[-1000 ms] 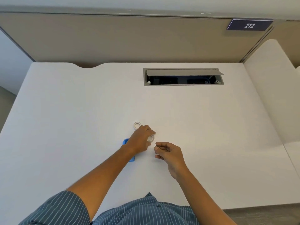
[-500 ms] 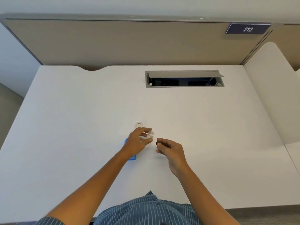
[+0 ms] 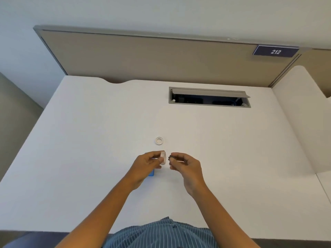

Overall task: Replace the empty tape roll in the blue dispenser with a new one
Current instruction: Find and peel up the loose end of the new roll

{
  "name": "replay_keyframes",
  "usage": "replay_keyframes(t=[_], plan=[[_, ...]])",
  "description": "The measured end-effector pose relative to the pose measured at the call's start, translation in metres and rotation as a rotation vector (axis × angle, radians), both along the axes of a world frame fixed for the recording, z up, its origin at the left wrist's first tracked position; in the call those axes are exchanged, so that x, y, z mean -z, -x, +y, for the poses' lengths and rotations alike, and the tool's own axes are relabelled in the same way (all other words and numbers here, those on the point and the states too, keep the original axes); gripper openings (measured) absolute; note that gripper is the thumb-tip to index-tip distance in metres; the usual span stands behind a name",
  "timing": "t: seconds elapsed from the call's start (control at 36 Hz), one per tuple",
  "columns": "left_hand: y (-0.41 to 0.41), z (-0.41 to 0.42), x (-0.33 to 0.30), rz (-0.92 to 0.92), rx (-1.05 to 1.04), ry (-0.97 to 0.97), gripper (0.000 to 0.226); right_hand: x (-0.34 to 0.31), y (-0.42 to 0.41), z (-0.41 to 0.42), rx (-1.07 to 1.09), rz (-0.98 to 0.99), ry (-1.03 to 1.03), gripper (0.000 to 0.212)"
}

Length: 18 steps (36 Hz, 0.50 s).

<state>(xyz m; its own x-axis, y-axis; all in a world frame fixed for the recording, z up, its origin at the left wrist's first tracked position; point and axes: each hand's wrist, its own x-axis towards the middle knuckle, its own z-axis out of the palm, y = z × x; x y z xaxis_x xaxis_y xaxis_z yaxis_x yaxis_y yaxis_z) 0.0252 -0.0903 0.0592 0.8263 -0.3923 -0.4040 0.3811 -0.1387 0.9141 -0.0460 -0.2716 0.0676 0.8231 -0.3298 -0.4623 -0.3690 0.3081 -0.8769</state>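
Note:
My left hand (image 3: 147,162) holds a pale tape roll (image 3: 163,157) upright by its rim, lifted above the white desk (image 3: 89,140). My right hand (image 3: 186,164) pinches a small dark piece (image 3: 171,156), probably the dispenser's spindle, just right of the roll, a small gap between them. The blue dispenser (image 3: 151,173) lies on the desk under my left hand, with only one corner showing. A thin whitish ring (image 3: 159,141), likely an empty core, lies flat on the desk just beyond my hands.
An open cable hatch (image 3: 209,97) is set into the desk at the back right. A beige partition (image 3: 161,59) with a "212" sign (image 3: 275,51) stands behind. A white side panel (image 3: 300,122) bounds the right.
My left hand has lifted the tape roll off the desk and turned it upright. My right hand has risen to meet it with the dark piece. The view tilted up.

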Motion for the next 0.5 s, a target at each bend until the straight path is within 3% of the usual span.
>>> replay_keyframes(t=[0.31, 0.5], plan=[[0.025, 0.016, -0.015, -0.006, -0.039, 0.091, 0.033, -0.02, 0.012, 0.015, -0.173, -0.078, 0.056, 0.023], [0.029, 0.019, -0.018, -0.004, -0.069, 0.105, 0.028, -0.023, 0.011, 0.019, -0.163, -0.073, 0.105, 0.021]])
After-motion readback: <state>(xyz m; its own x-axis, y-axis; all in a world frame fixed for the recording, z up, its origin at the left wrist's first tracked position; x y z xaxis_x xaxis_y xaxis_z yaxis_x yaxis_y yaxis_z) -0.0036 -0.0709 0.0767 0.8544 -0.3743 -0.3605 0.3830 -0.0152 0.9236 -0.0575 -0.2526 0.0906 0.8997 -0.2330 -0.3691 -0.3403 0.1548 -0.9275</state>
